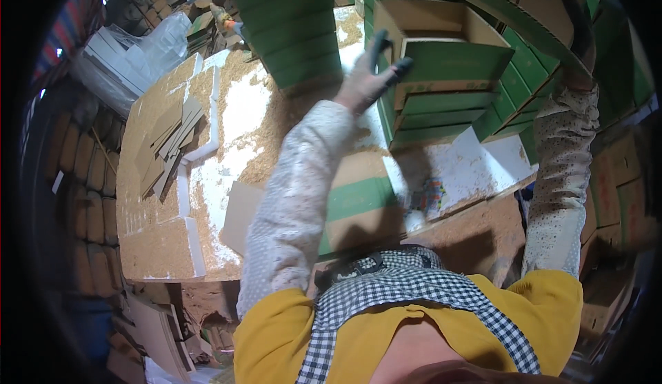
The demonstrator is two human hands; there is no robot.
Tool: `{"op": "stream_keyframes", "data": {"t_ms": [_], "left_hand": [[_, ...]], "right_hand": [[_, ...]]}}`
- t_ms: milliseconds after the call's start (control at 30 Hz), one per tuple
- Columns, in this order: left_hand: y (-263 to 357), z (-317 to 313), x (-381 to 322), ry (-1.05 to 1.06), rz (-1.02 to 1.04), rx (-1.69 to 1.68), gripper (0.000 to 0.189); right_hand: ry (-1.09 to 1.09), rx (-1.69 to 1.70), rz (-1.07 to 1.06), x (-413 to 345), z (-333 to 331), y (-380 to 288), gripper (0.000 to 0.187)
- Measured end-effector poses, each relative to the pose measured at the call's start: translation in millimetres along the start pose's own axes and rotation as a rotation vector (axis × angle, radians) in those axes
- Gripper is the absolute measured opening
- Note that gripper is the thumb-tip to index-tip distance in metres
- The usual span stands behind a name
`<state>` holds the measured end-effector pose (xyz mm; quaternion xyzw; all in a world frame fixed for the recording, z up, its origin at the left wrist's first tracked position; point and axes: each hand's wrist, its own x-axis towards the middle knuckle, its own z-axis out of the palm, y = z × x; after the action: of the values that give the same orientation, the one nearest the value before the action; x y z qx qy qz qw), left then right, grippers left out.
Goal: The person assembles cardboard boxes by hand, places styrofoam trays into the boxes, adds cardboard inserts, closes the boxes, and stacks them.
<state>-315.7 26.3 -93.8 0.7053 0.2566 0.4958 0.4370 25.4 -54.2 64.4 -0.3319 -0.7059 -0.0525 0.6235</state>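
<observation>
My left hand (pixel 368 77), in a glove with dark fingertips, is held with fingers apart beside an open cardboard box (pixel 455 63). That box has a green band and sits on a stack of green boxes (pixel 439 130); whether the fingers touch it I cannot tell. At the upper right, my right hand (pixel 580 42) grips the side of another cardboard box (pixel 548 1), raised and tilted, with a green edge towards me. Part of this raised box is cut off by the picture's rim. Just before my body lies a flat cardboard box (pixel 362 192) with a green stripe.
A tall stack of green boxes (pixel 289 27) rises left of my left hand. Loose cardboard strips (pixel 170 141) lie on sawdust-strewn white foam boards (pixel 212 115). Brown cartons (pixel 615 187) stand at right. Far left are plastic-wrapped white sheets (pixel 129 58).
</observation>
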Motion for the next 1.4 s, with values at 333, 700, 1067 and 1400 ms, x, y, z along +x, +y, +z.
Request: {"op": "stream_keyframes", "data": {"t_ms": [333,700,1067,1400], "left_hand": [[-44.4,89.8,-21.7,0.239,-0.042,0.539,0.096],[-83.5,24.9,-130.0,-0.036,-0.452,0.102,0.062],[-121.6,-239.5,-418.0,0.447,-1.066,1.347,0.071],[-31.8,-255.0,-353.8,0.634,-0.531,0.195,0.047]], "right_hand": [[-0.003,0.445,1.077,-93.1,13.6,180.2,0.034],[0.536,-0.341,0.487,-203.8,84.8,10.8,0.028],[-0.961,-0.433,1.048,-424.5,299.1,-37.9,0.071],[0.085,0.418,1.366,-335.9,285.0,-81.6,0.038]]}}
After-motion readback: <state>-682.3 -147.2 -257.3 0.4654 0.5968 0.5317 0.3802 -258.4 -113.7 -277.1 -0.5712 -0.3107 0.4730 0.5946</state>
